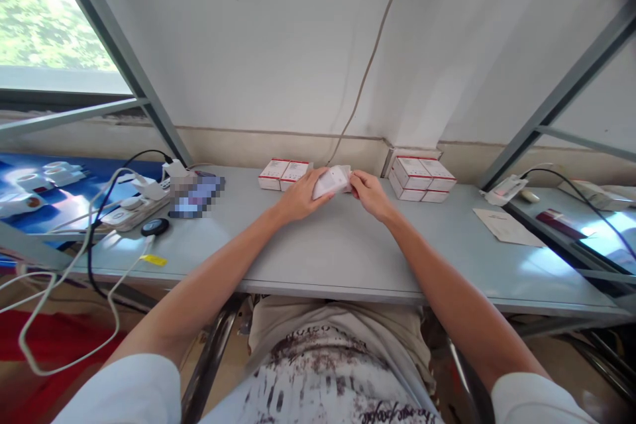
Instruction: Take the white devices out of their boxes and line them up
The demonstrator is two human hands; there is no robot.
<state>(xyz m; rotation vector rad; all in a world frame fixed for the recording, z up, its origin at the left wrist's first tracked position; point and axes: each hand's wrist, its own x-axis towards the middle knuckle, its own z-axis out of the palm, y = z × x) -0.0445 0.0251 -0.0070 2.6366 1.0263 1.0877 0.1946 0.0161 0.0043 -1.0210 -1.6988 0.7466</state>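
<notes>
A small white box (330, 183) is held above the back of the grey table, tilted. My left hand (303, 195) is wrapped round its left side and lower edge. At the box's right end, my right hand (366, 191) has its fingers pinched together; whatever lies between the fingertips is too small to make out. Just left of my left hand sit white boxes with red edges (272, 173) in a short row. To the right of my right hand, more red-edged white boxes (413, 172) are stacked in two layers.
At the left lie a power strip (134, 211) with plugs and cables, a blurred phone-like object (197, 196) and a round black object (155, 226). A white paper (507, 226) and a white adapter (505, 190) lie at the right. Metal frames flank the table (332, 265).
</notes>
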